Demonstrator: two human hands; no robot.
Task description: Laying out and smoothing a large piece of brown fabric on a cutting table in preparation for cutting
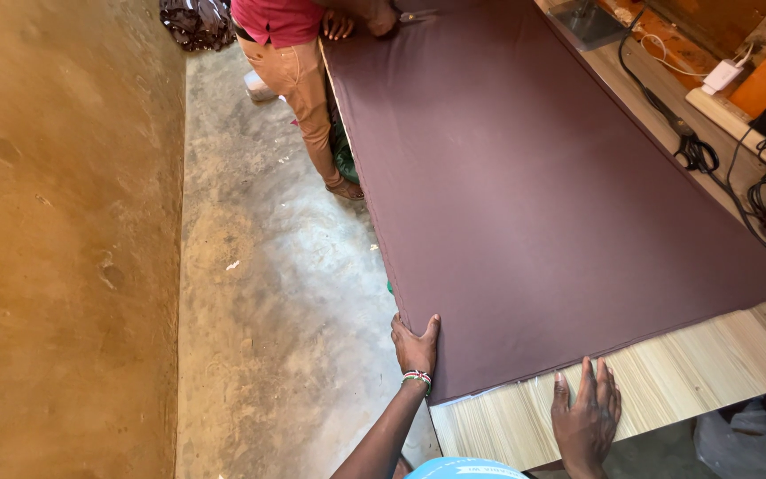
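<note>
Both hands (416, 347) (586, 413) flat on brown cloth (525, 186)

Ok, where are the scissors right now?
In the head view the black scissors lie on the bare table strip at the right, just past the brown fabric edge, beside the black cables, far from both hands.

I see black scissors (691, 149) w/ black cables (760, 182) along worktop's far right edge, white charger (720, 76) nr far right corner, co-worker (299, 62) at far end, dark bag (195, 21) on floor.
</note>
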